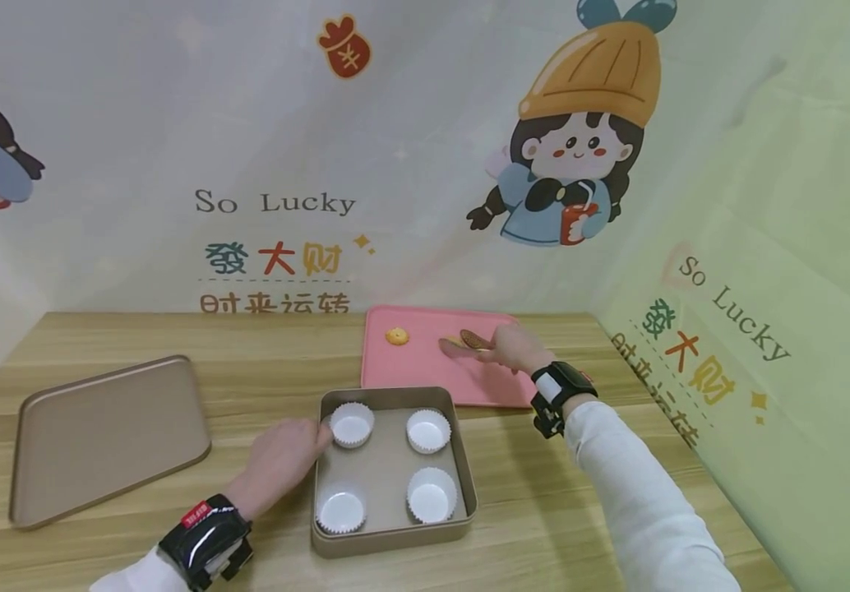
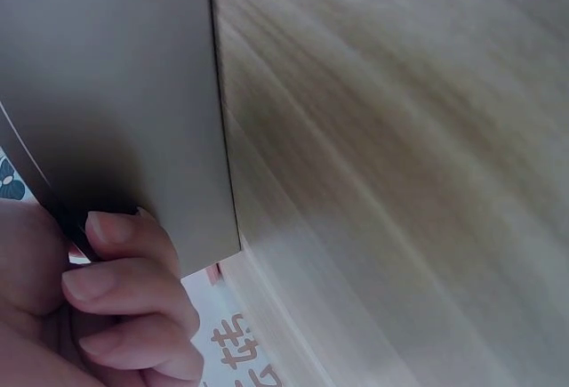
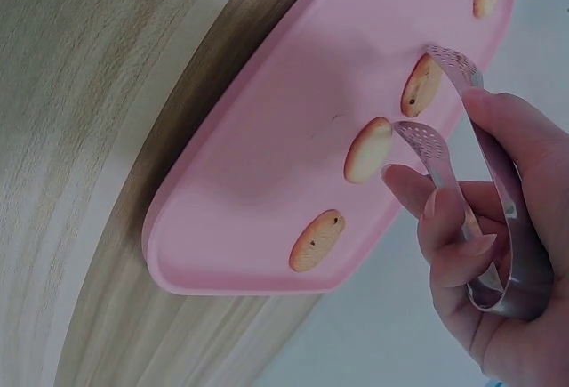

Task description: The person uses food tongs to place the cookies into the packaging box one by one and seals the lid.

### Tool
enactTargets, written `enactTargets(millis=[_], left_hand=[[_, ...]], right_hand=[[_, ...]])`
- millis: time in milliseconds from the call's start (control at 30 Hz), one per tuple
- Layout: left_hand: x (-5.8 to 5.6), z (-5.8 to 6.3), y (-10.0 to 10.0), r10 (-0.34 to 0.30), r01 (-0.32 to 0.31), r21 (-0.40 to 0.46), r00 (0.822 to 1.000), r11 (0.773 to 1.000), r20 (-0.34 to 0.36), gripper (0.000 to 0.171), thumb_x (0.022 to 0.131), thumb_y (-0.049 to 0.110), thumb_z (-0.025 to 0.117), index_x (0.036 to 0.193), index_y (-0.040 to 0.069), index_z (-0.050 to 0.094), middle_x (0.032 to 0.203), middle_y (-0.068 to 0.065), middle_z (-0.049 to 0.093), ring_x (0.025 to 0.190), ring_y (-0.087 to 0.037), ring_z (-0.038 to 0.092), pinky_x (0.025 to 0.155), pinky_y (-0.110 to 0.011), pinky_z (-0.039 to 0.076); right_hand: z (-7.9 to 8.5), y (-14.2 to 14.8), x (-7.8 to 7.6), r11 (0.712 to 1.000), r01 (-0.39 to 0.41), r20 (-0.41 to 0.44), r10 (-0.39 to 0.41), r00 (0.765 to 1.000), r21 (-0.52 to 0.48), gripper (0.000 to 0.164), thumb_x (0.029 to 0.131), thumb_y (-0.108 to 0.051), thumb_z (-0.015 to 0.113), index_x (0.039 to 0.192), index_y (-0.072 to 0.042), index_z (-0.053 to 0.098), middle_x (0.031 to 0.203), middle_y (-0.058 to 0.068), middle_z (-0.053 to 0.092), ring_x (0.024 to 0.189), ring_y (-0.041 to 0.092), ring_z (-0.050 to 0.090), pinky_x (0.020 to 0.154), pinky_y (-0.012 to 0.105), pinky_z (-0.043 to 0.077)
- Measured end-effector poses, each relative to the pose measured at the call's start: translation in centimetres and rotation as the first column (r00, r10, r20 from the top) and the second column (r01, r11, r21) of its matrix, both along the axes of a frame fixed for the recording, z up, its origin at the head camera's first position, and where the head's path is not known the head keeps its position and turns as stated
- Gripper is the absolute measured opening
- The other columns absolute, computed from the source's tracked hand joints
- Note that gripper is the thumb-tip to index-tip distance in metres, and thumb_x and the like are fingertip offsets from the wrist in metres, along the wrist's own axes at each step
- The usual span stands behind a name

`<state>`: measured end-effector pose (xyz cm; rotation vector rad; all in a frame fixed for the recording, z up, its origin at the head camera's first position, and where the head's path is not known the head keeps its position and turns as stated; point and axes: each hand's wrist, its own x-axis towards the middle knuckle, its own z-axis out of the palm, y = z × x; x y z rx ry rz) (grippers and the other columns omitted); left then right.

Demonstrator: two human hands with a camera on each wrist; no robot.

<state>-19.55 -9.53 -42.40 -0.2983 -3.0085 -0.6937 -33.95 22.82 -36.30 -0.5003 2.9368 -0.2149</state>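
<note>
My right hand [image 1: 517, 347] holds metal tongs [image 3: 507, 200] with perforated ends over a pink tray [image 3: 240, 165]. The tong ends stand apart, one beside a golden cookie [image 3: 420, 84], the other close to a neighbouring cookie [image 3: 368, 150]. Whether they touch either cookie I cannot tell. My left hand [image 1: 284, 456] grips the left wall of a square bronze baking tin [image 1: 381, 538], its thumb over the rim and curled fingers [image 2: 133, 285] outside. Four-sided and deep, the tin holds several white paper cups, one of them a cup [image 1: 352, 424] near the left thumb.
A flat bronze lid or tray [image 1: 110, 440] lies at the left of the wooden table [image 1: 262, 370]. Other cookies rest on the pink tray, including one cookie [image 1: 397, 336] near its left end. A printed cloth [image 1: 425, 164] hangs behind the table.
</note>
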Motion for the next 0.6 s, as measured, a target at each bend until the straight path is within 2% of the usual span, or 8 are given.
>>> enactTargets(millis=[100,200,300,467,600], left_hand=[[0.03,-0.02,0.0,-0.016,0.016,-0.004,1.0,1.0,-0.012,0.033,0.092,0.017,0.046,0.06,0.011,0.04,0.057,-0.001,0.037,0.053,-0.017,0.039,0.045,-0.027,0.03],[-0.08,-0.02,0.0,-0.028,0.028,-0.011,0.999,1.0,-0.025,0.033,0.092,0.017,0.046,0.06,0.011,0.039,0.057,-0.001,0.037,0.053,-0.017,0.039,0.045,-0.027,0.03],[-0.17,-0.03,0.01,-0.025,0.025,-0.013,0.999,1.0,-0.025,0.034,0.092,0.018,0.045,0.06,0.011,0.04,0.057,-0.002,0.038,0.054,-0.018,0.039,0.046,-0.028,0.031],[-0.17,-0.07,0.0,-0.022,0.021,-0.016,0.999,1.0,-0.025,0.033,0.092,0.018,0.045,0.06,0.011,0.04,0.058,-0.002,0.039,0.055,-0.018,0.04,0.045,-0.029,0.032],[-0.08,-0.18,-0.07,-0.048,0.047,-0.024,0.998,0.999,-0.035,0.031,0.092,0.015,0.045,0.062,0.011,0.039,0.058,-0.001,0.038,0.054,-0.017,0.039,0.045,-0.027,0.031]], right_hand=[[-0.14,-0.05,-0.09,1.0,0.0,-0.002,0.0,1.0,0.005,0.035,0.09,-0.025,0.064,0.067,0.002,0.066,0.06,0.015,0.064,0.035,0.007,0.045,0.046,0.02,0.039],[-0.22,-0.11,-0.27,1.0,0.001,-0.007,-0.001,1.0,0.006,0.039,0.09,-0.025,0.064,0.057,-0.004,0.058,0.048,0.006,0.054,0.035,0.008,0.046,0.046,0.02,0.039],[-0.3,-0.12,-0.39,1.0,0.002,-0.017,-0.001,1.0,0.009,0.041,0.09,-0.026,0.064,0.054,-0.007,0.054,0.044,0.0,0.048,0.035,0.008,0.047,0.045,0.02,0.038],[-0.43,-0.03,-0.32,1.0,0.001,-0.026,-0.001,1.0,-0.011,0.038,0.09,-0.026,0.063,0.065,0.001,0.065,0.061,0.015,0.064,0.036,0.008,0.045,0.043,0.019,0.035],[-0.7,0.21,-0.07,0.999,0.004,-0.033,-0.005,0.999,-0.042,0.037,0.09,-0.026,0.063,0.068,0.003,0.068,0.067,0.017,0.067,0.036,0.008,0.044,0.041,0.019,0.032]])
